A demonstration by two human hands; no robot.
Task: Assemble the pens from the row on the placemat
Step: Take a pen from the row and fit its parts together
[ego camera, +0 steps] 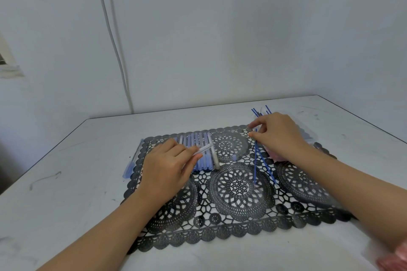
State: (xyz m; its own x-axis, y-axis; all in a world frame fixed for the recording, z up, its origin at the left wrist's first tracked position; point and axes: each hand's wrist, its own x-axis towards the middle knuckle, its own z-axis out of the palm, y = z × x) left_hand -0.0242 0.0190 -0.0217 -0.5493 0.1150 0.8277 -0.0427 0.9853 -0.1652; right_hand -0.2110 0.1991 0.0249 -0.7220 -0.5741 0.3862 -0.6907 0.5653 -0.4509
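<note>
- Currently lined up on the far-left part of the placemat [237, 185]: row of pen barrels [199, 160], side by side and touching, most with a blue tint.
- Lifted just above the right end of that row: one clear barrel [203, 149], lying across the others at a slant.
- Held by the left hand [167, 165], fingers and thumb curled round the near end of this barrel, the far end free.
- Pinched at its upper end by the right hand [279, 136], between thumb and forefinger as far as visible: one thin blue refill [255, 167], pointing down toward the middle of the mat. Second refill [265, 165] just beside it; cannot tell whether held too or only lying there.
- Judged as the step of joining: barrel and refill both taken, well apart, not yet brought together.
- Next move, probably: bringing both hands toward the middle, aiming the refill tip at the open barrel end, sliding straight in. Calls for good alignment, because thin refill and narrow opening.
- Further out: small loose cap [234, 157] on the mat, spare refills [255, 112] behind the right hand, and a few capped pens [132, 161] at the left edge of the mat, partly on the white table [66, 182].
</note>
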